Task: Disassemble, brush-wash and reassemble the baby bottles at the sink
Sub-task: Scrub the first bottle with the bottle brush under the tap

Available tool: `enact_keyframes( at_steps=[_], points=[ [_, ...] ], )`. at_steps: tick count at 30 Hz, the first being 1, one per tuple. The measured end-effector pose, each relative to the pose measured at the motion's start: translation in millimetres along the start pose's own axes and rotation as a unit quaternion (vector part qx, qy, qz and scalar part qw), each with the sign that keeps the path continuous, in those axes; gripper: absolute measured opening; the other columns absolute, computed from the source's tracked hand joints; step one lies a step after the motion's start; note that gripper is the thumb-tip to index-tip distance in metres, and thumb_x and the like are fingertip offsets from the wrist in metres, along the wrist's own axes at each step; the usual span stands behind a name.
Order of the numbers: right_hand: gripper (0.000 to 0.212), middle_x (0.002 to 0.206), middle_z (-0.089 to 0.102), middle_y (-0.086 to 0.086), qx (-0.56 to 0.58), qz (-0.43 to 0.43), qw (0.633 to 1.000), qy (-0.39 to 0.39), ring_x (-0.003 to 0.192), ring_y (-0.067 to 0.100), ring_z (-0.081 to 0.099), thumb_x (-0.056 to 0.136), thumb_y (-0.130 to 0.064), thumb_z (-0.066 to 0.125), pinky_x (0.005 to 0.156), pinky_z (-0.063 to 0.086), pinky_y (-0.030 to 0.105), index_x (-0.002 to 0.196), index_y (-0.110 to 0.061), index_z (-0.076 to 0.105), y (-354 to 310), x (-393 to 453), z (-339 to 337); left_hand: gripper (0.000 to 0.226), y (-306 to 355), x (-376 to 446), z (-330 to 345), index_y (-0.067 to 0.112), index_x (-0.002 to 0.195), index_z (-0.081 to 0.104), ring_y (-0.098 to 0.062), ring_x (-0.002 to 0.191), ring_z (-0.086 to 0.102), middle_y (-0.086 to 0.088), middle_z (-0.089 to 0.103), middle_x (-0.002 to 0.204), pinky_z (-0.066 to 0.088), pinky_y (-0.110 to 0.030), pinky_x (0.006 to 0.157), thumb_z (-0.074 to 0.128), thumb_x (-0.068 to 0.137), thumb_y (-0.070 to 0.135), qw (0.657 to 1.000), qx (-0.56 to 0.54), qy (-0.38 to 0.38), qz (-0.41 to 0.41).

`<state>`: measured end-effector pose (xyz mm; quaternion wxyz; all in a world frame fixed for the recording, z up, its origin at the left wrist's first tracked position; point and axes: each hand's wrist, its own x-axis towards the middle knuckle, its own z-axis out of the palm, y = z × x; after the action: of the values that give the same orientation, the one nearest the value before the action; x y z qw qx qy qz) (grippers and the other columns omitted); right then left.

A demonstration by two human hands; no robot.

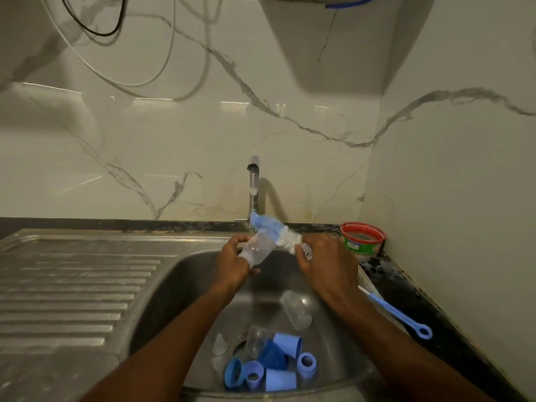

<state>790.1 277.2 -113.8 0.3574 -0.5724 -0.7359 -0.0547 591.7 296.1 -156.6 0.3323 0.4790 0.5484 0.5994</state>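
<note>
Gripping clear bottle [259,247], left hand [232,261]; right hand [324,261] at 3 o'clock grasping bottle brush [278,232]. Tap [253,181] running at 12.

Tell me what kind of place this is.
Most likely a home kitchen: a stainless steel sink with a ribbed drainboard, a running tap against a marble-look backsplash, and a dark stone counter.

No readable txt anywhere. Only candidate: small white label w/ dark print on side of red-and-green tub [363,237] at sink's back right corner, too blurred to make out. No brands, nos. or signs legible elsewhere.
</note>
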Motion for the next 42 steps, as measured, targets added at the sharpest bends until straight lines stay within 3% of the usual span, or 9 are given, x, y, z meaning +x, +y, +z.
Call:
enact_keyframes(
  at_steps=[3, 6, 13, 17, 24, 27, 30, 37, 42],
  points=[
    [0.023, 0.105, 0.069, -0.01, 0.021, -0.085, 0.994, -0.06, 0.082, 0.001, 0.053, 0.095, -0.045, 0.064, 0.067, 0.04, 0.011, 0.112, -0.031, 0.068, -3.3, -11.2, 2.5, 0.02, -2.0, -3.2, -0.1, 0.016, 0.122, 0.057, -0.024, 0.075, 0.075, -0.012, 0.073, 0.101, 0.061, -0.03, 0.059, 0.058, 0.101, 0.017, 0.995, -0.064, -0.028, -0.072],
    [0.028, 0.113, 0.069, -0.007, 0.007, -0.087, 0.994, -0.065, 0.091, 0.002, 0.057, 0.095, -0.04, 0.066, 0.073, 0.043, 0.01, 0.12, -0.027, 0.066, -3.6, -7.6, -0.6, 0.021, -4.5, -1.5, -1.3, 0.01, 0.117, 0.064, -0.013, 0.066, 0.073, -0.006, 0.075, 0.087, 0.057, -0.021, 0.057, 0.064, 0.098, 0.019, 1.0, 0.008, -0.003, -0.019],
    [0.025, 0.101, 0.069, -0.005, -0.013, -0.035, 0.999, 0.001, 0.087, 0.013, 0.065, 0.097, -0.046, 0.058, 0.065, 0.042, 0.023, 0.111, -0.028, 0.067, 5.1, 1.3, -0.2, 0.029, -3.4, 0.7, -3.2, 0.017, 0.122, 0.068, -0.016, 0.097, 0.07, -0.001, 0.073, 0.108, 0.06, -0.025, 0.074, 0.069, 0.094, 0.014, 0.996, 0.064, 0.008, 0.064],
    [0.031, 0.116, 0.068, -0.008, 0.024, -0.123, 0.99, -0.062, 0.099, 0.004, 0.06, 0.096, -0.046, 0.062, 0.075, 0.037, 0.007, 0.122, -0.029, 0.066, 0.8, -10.5, 1.1, 0.03, -6.9, 0.2, -7.6, 0.01, 0.121, 0.06, -0.014, 0.094, 0.064, 0.001, 0.066, 0.105, 0.051, -0.027, 0.08, 0.069, 0.095, 0.019, 0.995, 0.075, 0.044, 0.049],
    [0.031, 0.112, 0.069, -0.005, -0.019, -0.022, 1.0, -0.002, 0.091, 0.009, 0.064, 0.097, -0.045, 0.061, 0.072, 0.049, 0.02, 0.124, -0.029, 0.065, 1.2, 3.4, 4.7, 0.02, -4.0, 3.5, -4.4, 0.015, 0.108, 0.073, -0.014, 0.095, 0.07, 0.002, 0.074, 0.1, 0.058, -0.022, 0.072, 0.076, 0.088, 0.013, 0.997, 0.06, 0.017, 0.04],
    [0.022, 0.107, 0.069, -0.009, 0.019, -0.073, 0.995, -0.067, 0.08, 0.002, 0.056, 0.097, -0.042, 0.063, 0.068, 0.044, 0.01, 0.115, -0.031, 0.067, 0.6, -5.7, 4.0, 0.026, -4.6, 1.8, -6.2, 0.019, 0.11, 0.064, -0.014, 0.091, 0.068, 0.0, 0.069, 0.108, 0.062, -0.031, 0.069, 0.073, 0.09, 0.007, 1.0, 0.012, 0.017, 0.003],
    [0.024, 0.108, 0.069, -0.009, 0.029, -0.13, 0.987, -0.087, 0.084, 0.001, 0.056, 0.097, -0.043, 0.063, 0.068, 0.04, 0.007, 0.116, -0.03, 0.068, 1.3, -8.6, 3.3, 0.032, -7.0, 1.6, -5.3, 0.016, 0.117, 0.056, -0.01, 0.079, 0.066, -0.001, 0.065, 0.107, 0.055, -0.017, 0.054, 0.069, 0.091, 0.002, 1.0, 0.0, 0.01, -0.026],
    [0.02, 0.102, 0.07, -0.007, -0.007, -0.01, 1.0, -0.005, 0.085, 0.008, 0.061, 0.097, -0.04, 0.063, 0.068, 0.04, 0.021, 0.112, -0.029, 0.068, 6.4, 4.0, 3.8, 0.037, -6.7, 4.5, -3.6, 0.011, 0.127, 0.065, -0.014, 0.099, 0.07, -0.006, 0.071, 0.117, 0.062, -0.026, 0.073, 0.072, 0.09, 0.01, 0.999, 0.036, 0.009, 0.027],
    [0.021, 0.105, 0.065, -0.013, 0.039, -0.124, 0.988, -0.083, 0.087, 0.002, 0.057, 0.097, -0.043, 0.061, 0.073, 0.046, 0.013, 0.114, -0.031, 0.066, -3.4, -12.7, 3.8, 0.034, -12.3, 6.1, -9.2, 0.004, 0.126, 0.062, -0.021, 0.098, 0.067, -0.013, 0.069, 0.116, 0.054, -0.026, 0.08, 0.068, 0.095, 0.017, 0.995, 0.076, 0.065, 0.006]
  ],
)
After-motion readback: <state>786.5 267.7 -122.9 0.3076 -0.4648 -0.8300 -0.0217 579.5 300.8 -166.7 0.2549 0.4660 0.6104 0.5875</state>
